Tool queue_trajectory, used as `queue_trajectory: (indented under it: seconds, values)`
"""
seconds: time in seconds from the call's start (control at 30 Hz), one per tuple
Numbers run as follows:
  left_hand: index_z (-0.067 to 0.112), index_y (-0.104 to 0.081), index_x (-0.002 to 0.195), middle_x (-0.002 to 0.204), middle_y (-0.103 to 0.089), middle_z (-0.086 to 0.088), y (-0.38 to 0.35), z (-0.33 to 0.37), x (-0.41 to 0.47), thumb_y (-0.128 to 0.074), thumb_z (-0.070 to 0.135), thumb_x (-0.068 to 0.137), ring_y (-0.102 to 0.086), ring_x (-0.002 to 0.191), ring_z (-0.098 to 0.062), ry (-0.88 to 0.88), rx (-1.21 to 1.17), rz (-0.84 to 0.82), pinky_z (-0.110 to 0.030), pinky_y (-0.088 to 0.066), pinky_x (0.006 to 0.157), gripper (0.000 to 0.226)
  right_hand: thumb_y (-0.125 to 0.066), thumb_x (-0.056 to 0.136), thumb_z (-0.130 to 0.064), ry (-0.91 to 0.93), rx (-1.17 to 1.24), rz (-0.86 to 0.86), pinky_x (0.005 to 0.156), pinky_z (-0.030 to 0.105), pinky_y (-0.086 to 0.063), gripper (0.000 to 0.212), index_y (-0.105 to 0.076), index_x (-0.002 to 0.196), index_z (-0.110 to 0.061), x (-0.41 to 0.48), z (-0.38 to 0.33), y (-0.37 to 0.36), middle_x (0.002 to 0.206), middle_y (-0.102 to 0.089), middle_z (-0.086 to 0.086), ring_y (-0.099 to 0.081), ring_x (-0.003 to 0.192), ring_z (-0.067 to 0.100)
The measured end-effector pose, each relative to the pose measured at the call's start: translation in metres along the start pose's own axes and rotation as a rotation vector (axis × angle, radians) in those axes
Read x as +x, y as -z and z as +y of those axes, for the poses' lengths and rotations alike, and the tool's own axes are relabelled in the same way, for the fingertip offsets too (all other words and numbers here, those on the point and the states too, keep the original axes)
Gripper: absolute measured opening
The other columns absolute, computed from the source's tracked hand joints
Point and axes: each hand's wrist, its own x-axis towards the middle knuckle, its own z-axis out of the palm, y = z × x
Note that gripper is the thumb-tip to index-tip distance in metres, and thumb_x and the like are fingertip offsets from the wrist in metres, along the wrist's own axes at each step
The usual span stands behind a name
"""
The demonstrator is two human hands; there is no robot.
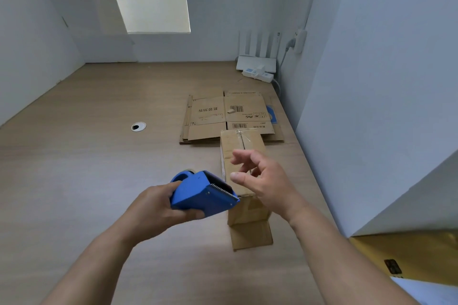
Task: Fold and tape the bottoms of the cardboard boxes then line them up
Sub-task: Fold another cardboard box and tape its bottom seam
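Cardboard box [244,141] stands on the table [99,168] just beyond my hands, with one flap lying flat on the wood at its near foot. A strip of clear tape seems to run along the seam on its upper face.

My left hand [151,205] is wrapped around the blue tape dispenser [198,193], whose toothed blade points at the box. My right hand [267,181] hovers over the box with fingers loosely spread, holding nothing.

I judge the box to be light and hollow. Its corners should be stiff, but the walls would give under a squeeze, and it would probably skid on the smooth top. I would take it by two opposite walls near the edges, away from the seam.

Farther off, touching the box's far side, lies a stack of flattened boxes [210,111]. These are thin sheets, best lifted by an edge. A power strip [257,74] sits in the back corner.
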Motion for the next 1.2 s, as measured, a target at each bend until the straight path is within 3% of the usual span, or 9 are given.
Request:
queue_trajectory:
  seconds: [0.07,0.17,0.23,0.3,0.43,0.6,0.8,1.03,1.2]
  values:
    - [0.036,-0.066,0.092,0.085,-0.069,0.019,0.0,0.003,-0.001,-0.072,0.077,0.042,-0.064,0.078,-0.004,-0.02,-0.036,-0.052,-0.024,-0.053,0.069,0.066,-0.065,0.088,-0.016,-0.002,0.04,0.003,0.078,0.025,-0.054,0.014,-0.064,0.099,-0.025,0.0,-0.002,0.001,0.09,-0.064,-0.009,-0.059,0.082,0.004]
    - [0.031,-0.067,0.093,0.085,-0.069,0.017,-0.002,0.007,0.002,-0.082,0.04,0.066,-0.064,0.075,-0.005,-0.036,-0.07,-0.059,-0.024,-0.051,0.07,0.032,-0.063,0.089,-0.013,0.016,0.066,0.009,0.072,0.029,-0.054,0.01,-0.064,0.082,-0.02,-0.003,-0.003,0.005,0.078,-0.062,-0.005,-0.058,0.074,0.008]
    - [0.03,-0.066,0.093,0.084,-0.069,0.016,-0.002,0.011,0.006,-0.078,0.029,0.074,-0.062,0.072,-0.003,-0.048,-0.053,-0.071,-0.022,-0.049,0.067,0.022,-0.062,0.089,-0.014,0.022,0.067,0.012,0.069,0.025,-0.052,0.011,-0.063,0.08,-0.019,-0.005,-0.003,0.007,0.076,-0.06,-0.006,-0.055,0.071,0.004]
    - [0.03,-0.066,0.094,0.083,-0.07,0.012,-0.001,0.015,0.008,-0.078,0.036,0.072,-0.063,0.073,-0.004,-0.031,-0.06,-0.107,-0.02,-0.05,0.066,0.026,-0.06,0.091,-0.015,0.019,0.058,0.042,0.067,0.021,-0.049,0.011,-0.062,0.08,-0.018,-0.006,-0.001,0.008,0.074,-0.059,-0.009,-0.053,0.07,0.003]
    - [0.029,-0.067,0.092,0.082,-0.071,0.012,0.006,0.031,0.011,-0.07,0.08,0.039,-0.065,0.075,-0.008,0.013,-0.069,-0.194,-0.016,-0.047,0.059,0.073,-0.058,0.092,-0.017,-0.053,0.039,0.164,0.059,0.016,-0.043,0.015,-0.06,0.078,-0.018,-0.014,0.006,0.007,0.07,-0.058,-0.007,-0.053,0.062,0.001]
    - [0.019,-0.069,0.087,0.078,-0.073,0.005,0.042,0.021,0.01,-0.065,0.09,0.015,-0.069,0.072,-0.014,0.096,0.038,-0.278,-0.022,-0.047,0.062,0.1,-0.06,0.09,-0.014,-0.239,0.154,0.419,0.054,0.024,-0.043,0.021,-0.06,0.07,-0.011,-0.032,0.025,0.038,0.061,-0.057,-0.002,-0.048,0.055,0.009]
    - [0.015,-0.07,0.087,0.082,-0.074,0.001,0.044,0.016,0.021,-0.067,0.088,0.018,-0.071,0.075,-0.016,0.177,0.13,-0.413,-0.032,-0.048,0.075,0.101,-0.057,0.089,-0.017,-0.463,0.068,0.461,0.058,0.03,-0.037,0.026,-0.054,0.064,-0.01,-0.04,0.052,0.03,0.057,-0.052,-0.002,-0.045,0.057,0.014]
    - [0.019,-0.07,0.083,0.078,-0.074,0.004,0.034,0.016,0.038,-0.065,0.09,0.015,-0.07,0.074,-0.016,0.199,0.18,-0.418,-0.03,-0.046,0.072,0.098,-0.055,0.091,-0.02,-0.537,0.023,0.459,0.055,0.028,-0.035,0.026,-0.052,0.066,-0.012,-0.037,0.068,0.026,0.061,-0.052,0.0,-0.044,0.058,0.015]
    - [0.02,-0.07,0.088,0.081,-0.074,0.005,0.028,0.006,0.052,-0.066,0.087,0.019,-0.07,0.079,-0.016,0.28,0.232,-0.422,-0.036,-0.05,0.084,0.096,-0.055,0.092,-0.019,-0.57,0.017,0.414,0.056,0.026,-0.034,0.024,-0.052,0.07,-0.01,-0.032,0.077,0.018,0.065,-0.052,0.001,-0.044,0.061,0.014]
